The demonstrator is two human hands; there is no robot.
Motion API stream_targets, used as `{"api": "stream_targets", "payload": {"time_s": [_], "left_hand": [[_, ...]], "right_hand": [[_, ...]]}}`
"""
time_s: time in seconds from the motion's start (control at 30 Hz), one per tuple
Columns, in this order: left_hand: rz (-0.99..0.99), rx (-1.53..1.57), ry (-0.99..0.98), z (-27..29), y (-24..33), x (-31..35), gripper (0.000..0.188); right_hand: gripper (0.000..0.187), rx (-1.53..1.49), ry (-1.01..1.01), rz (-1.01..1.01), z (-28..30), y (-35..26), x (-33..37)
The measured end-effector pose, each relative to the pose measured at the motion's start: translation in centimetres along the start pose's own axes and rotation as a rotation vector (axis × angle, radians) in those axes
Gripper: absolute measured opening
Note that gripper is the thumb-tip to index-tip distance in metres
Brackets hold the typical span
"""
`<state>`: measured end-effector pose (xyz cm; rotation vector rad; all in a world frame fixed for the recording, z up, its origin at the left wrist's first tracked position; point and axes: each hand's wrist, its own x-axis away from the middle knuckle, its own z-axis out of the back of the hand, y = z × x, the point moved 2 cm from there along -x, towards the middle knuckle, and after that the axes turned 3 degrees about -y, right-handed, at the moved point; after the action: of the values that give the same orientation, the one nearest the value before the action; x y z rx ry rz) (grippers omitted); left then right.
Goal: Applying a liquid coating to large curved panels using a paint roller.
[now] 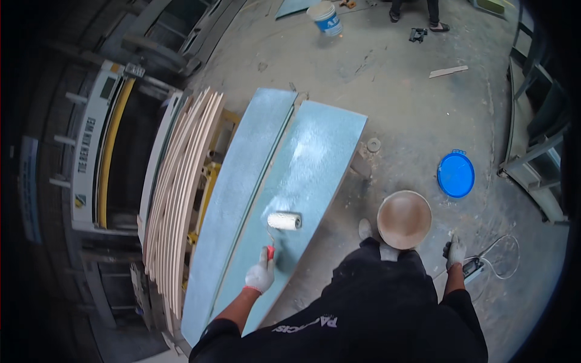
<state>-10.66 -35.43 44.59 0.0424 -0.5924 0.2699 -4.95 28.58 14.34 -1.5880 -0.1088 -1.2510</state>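
Note:
My left hand (260, 276), in a white glove, is closed round the red handle of a paint roller (284, 221). The roller's white sleeve rests against a long pale blue-green board (315, 145), whose surface has a wet shine around and beyond it. A second board (242, 163) of like colour lies alongside to the left, with a narrow gap between them. Off to the right, my gloved right hand (457, 251) hangs low with fingers curled. A small dark thing shows at its edge; I cannot make out its kind.
An open bucket (404, 219) with brownish insides stands before me. Right of it lie a blue lid (456, 174) and a device with a looped cable (475, 267). Several stacked wooden strips (181, 199) and a white-framed machine (91, 157) are left. Another person's legs (433, 12) show far off.

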Motion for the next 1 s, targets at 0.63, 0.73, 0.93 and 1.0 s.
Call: {"api": "stream_targets", "payload": {"time_s": [0.63,0.73,0.93,1.0], "left_hand": [[-0.255,-0.272,-0.048,13.6,-1.8,-16.9,0.063],[-0.341,-0.208,0.006,16.8,6.2,-22.3,0.062],[-0.447,-0.209,0.172,23.2,18.3,-34.2,0.051],[-0.463,-0.176,0.121,20.5,13.7,-31.8,0.054]], "right_hand": [[0.025,0.029,0.08,-0.157,-5.1,5.6,1.1],[0.027,0.025,0.113,-0.139,-4.7,4.8,1.1],[0.026,0.13,0.088,-0.117,-4.3,3.8,1.7],[0.026,0.157,0.078,-0.148,-3.7,4.4,2.2]]}}
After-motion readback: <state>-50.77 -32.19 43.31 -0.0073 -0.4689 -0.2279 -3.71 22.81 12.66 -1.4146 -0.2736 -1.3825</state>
